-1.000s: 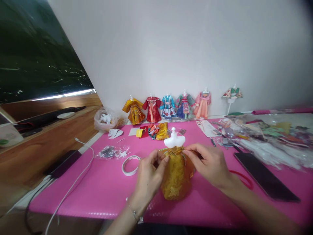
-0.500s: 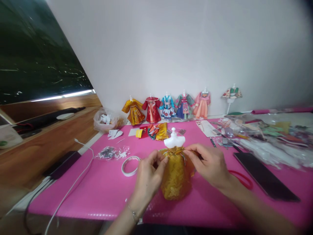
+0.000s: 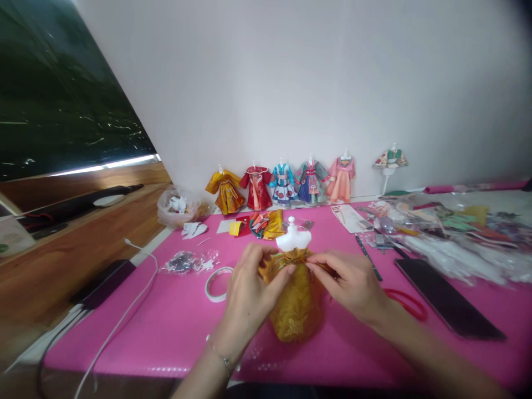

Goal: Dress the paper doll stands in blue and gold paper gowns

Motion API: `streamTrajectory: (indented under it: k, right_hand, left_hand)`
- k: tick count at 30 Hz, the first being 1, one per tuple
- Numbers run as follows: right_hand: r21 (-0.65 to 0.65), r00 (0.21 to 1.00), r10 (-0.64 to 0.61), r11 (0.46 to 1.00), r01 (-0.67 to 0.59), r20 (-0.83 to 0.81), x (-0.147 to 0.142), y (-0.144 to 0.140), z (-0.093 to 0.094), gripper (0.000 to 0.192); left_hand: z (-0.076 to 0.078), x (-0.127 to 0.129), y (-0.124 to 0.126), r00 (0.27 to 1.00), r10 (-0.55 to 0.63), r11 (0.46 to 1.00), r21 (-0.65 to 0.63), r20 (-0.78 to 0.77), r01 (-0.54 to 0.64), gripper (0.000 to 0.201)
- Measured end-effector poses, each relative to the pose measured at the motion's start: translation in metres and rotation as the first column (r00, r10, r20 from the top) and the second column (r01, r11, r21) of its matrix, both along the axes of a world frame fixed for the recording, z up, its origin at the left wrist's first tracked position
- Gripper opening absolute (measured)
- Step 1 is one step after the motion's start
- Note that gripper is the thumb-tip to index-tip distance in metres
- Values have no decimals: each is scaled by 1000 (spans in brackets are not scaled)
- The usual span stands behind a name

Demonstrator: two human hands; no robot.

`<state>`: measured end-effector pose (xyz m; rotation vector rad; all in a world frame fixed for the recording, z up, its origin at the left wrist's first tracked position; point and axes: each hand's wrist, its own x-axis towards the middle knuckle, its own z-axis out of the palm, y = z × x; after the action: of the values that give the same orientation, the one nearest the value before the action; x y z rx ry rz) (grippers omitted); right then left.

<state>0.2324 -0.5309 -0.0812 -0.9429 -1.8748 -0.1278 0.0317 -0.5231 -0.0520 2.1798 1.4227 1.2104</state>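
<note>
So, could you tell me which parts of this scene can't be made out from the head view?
- Waist of the gold skirt on the white mannequin: covered by the left hand and right hand, so the grip itself is unclear.
- Packets in the clear plastic heap: blurred, contents unreadable.
- White cable: cut off by the bottom edge.
- Printed sheet: too small to read.

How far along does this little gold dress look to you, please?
Done: the gold skirt already hangs on the white bust. In hand: the left hand and right hand pinch its waist from both sides. Left: the bust is bare on top, unlike the five dressed figures by the wall.
</note>
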Motion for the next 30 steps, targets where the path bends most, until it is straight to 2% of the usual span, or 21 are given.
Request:
streamTrajectory:
  k: [2, 5, 9, 13, 20, 27, 30]
  right_hand:
    - [12, 1000, 3, 1000, -3, 4, -1, -1, 0, 12]
    - [47, 1000, -2, 999, 1, 13, -2, -2, -1, 12]
    - [130, 999, -27, 991, 21, 43, -3, -6, -4, 14]
    - [193, 988, -79, 980, 53, 131, -5, -11, -6, 17]
    - [151, 983, -80, 987, 55, 168, -14, -17, -18, 17]
    - [71, 991, -35, 997, 26, 126, -22, -28, -40, 18]
    - [36, 992, -18, 999, 14, 128, -23, -32, -49, 20]
  left_hand:
    - [4, 2, 7, 994, -101, 994, 54, 31, 99, 24]
    - [5, 5, 16, 983, -164, 986, 9, 78, 164, 27]
    - [2, 8, 19, 985, -141, 987, -58, 104, 148, 24]
    - [-3, 11, 18, 987, -80, 994, -63, 143, 90, 19]
    - [-7, 15, 19, 977, -49, 996, -62, 210, 63, 15]
    - [-10, 9, 13, 942, -106, 979, -134, 320, 155, 18]
    - [-11, 9, 10, 936, -92, 984, -115, 339, 138, 20]
